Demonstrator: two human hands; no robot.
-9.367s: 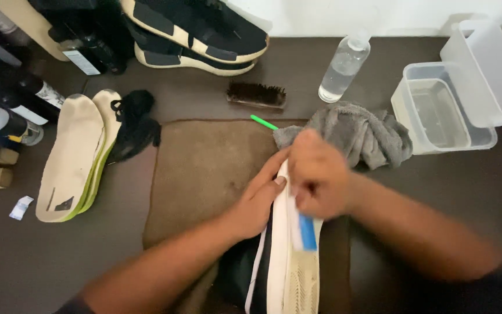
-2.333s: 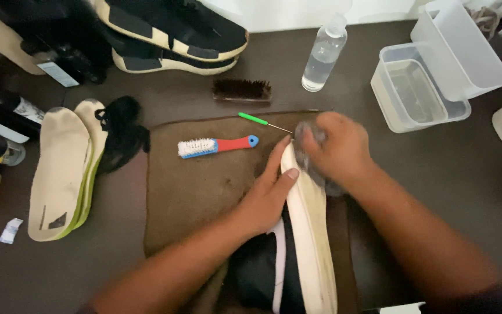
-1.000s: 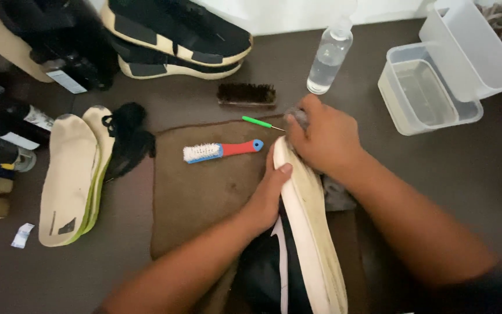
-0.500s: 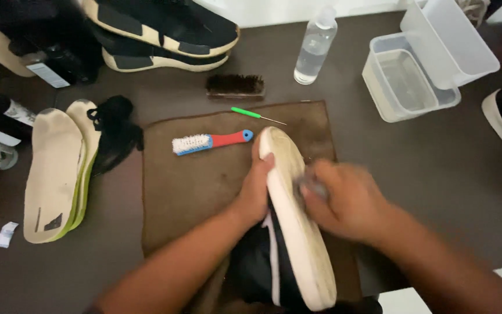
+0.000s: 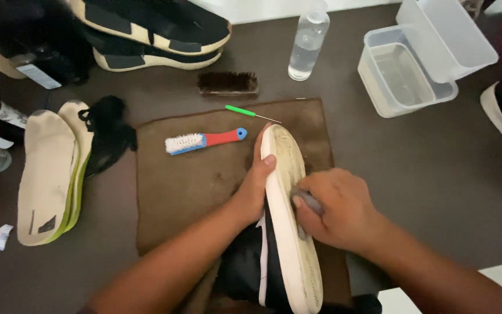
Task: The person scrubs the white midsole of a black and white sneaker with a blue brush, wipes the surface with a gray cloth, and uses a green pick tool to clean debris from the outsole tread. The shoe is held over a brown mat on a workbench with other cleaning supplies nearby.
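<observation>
A black shoe with a white sole (image 5: 289, 227) lies on its side on a brown mat (image 5: 198, 186), sole turned to the right. My left hand (image 5: 255, 185) grips its toe end from the left, thumb on the sole's edge. Pressed against the middle of the sole is a grey cloth (image 5: 306, 200), bunched in my right hand (image 5: 338, 209). On the mat, left of the toe, lies a small brush with a red and blue handle (image 5: 204, 141).
A green-handled pick (image 5: 250, 113) lies at the mat's far edge, a dark wooden brush (image 5: 228, 83) and a clear bottle (image 5: 308, 39) behind it. Clear plastic tubs (image 5: 413, 64) stand far right, black shoes (image 5: 146, 32) far left, insoles (image 5: 50, 166) and black laces (image 5: 107, 131) left.
My right hand dropped the red and blue brush, took up the grey cloth, and wiped from the toe down to the middle of the sole. The shoe tilted slightly.
</observation>
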